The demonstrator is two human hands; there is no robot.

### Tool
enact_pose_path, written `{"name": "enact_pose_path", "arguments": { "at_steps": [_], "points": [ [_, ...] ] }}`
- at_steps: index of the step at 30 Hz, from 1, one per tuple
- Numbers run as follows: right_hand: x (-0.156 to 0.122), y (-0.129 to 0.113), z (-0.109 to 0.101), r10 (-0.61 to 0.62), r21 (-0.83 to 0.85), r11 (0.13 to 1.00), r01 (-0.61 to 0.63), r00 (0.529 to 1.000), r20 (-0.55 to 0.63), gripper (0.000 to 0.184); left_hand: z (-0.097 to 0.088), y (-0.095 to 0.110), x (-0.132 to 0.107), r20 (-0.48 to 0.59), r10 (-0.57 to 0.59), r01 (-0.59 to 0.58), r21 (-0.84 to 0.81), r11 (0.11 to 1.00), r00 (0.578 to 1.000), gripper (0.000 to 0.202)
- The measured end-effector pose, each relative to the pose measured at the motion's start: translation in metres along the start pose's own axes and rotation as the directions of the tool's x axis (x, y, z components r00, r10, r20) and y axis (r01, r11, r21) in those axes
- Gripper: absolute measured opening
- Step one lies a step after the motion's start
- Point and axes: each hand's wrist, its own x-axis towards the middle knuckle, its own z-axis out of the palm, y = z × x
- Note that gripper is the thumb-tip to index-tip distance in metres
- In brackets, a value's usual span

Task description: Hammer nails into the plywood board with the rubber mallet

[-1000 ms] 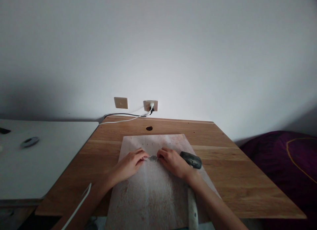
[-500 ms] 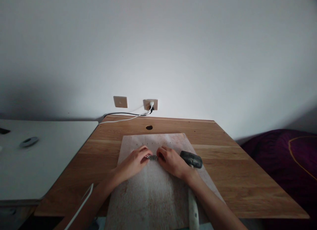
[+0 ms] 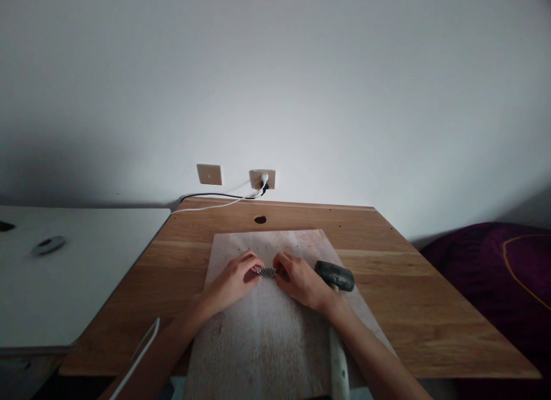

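Observation:
A pale board point(image 3: 267, 337) lies on the wooden desk point(image 3: 408, 308). A small fan of metal nails point(image 3: 267, 272) rests on the board between my hands. My left hand point(image 3: 232, 280) has its fingers curled, pinching the left side of the nails. On the right side my right hand point(image 3: 301, 279) pinches them too. A row of tiny dots point(image 3: 269, 248) marks the board just beyond the hands. A hammer lies under my right forearm, its dark head point(image 3: 334, 275) to the right of my right hand and its pale handle point(image 3: 339, 365) toward me.
A white table point(image 3: 86, 262) with a grey ring point(image 3: 45, 246) stands at the left. Wall sockets point(image 3: 262, 179) with black and white cables sit behind the desk. The desk has a cable hole point(image 3: 260, 220). A purple cushion point(image 3: 495, 274) is at the right. A white cord point(image 3: 138, 354) hangs by my left arm.
Both hands have closed in slightly on the nails, the left fingers moving right onto them. The view has shifted a little.

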Motion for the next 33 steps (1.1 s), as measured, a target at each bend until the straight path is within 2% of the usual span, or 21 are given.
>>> {"name": "enact_pose_path", "arguments": {
  "at_steps": [15, 18, 22, 24, 26, 28, 30, 32, 33],
  "points": [
    [-0.003, -0.005, -0.007, -0.005, -0.021, 1.0, 0.004, 0.999, -0.042, 0.018, 0.0, 0.0, -0.004, -0.012, -0.021, 0.021, 0.015, 1.0, 1.0, 0.02],
    [-0.02, -0.007, -0.017, -0.009, -0.069, 0.998, -0.002, 0.989, -0.15, 0.018, -0.009, -0.01, -0.004, -0.081, -0.012, 0.021, 0.11, 0.994, 0.997, 0.013],
    [-0.069, -0.005, -0.026, 0.028, -0.176, 0.981, -0.085, 0.952, -0.304, 0.019, -0.026, -0.021, -0.01, -0.227, -0.001, 0.059, 0.252, 0.966, 0.974, 0.012],
    [-0.099, -0.002, -0.023, 0.112, -0.154, 0.974, -0.166, 0.943, -0.314, 0.023, -0.033, -0.016, -0.024, -0.249, 0.014, 0.061, 0.289, 0.955, 0.968, 0.016],
    [-0.126, 0.002, -0.018, 0.227, -0.099, 0.959, -0.265, 0.929, -0.293, 0.028, -0.037, -0.004, -0.048, -0.247, 0.014, 0.07, 0.327, 0.942, 0.969, 0.02],
    [-0.145, 0.004, -0.012, 0.311, -0.043, 0.944, -0.327, 0.926, -0.214, 0.039, -0.037, 0.012, -0.079, -0.199, 0.014, 0.067, 0.398, 0.915, 0.98, 0.024],
    [-0.151, 0.002, -0.009, 0.368, -0.012, 0.928, -0.373, 0.92, -0.134, 0.046, -0.028, 0.029, -0.11, -0.135, 0.053, 0.024, 0.511, 0.859, 0.99, 0.036],
    [-0.148, -0.002, -0.008, 0.417, -0.012, 0.908, -0.419, 0.906, -0.079, 0.048, -0.009, 0.043, -0.132, 0.035, 0.15, -0.141, 0.603, 0.785, 0.988, 0.053],
    [-0.144, -0.004, -0.009, 0.436, -0.019, 0.899, -0.438, 0.898, -0.068, 0.048, 0.003, 0.049, -0.139, 0.124, 0.217, -0.246, 0.632, 0.735, 0.968, 0.053]
  ]
}}
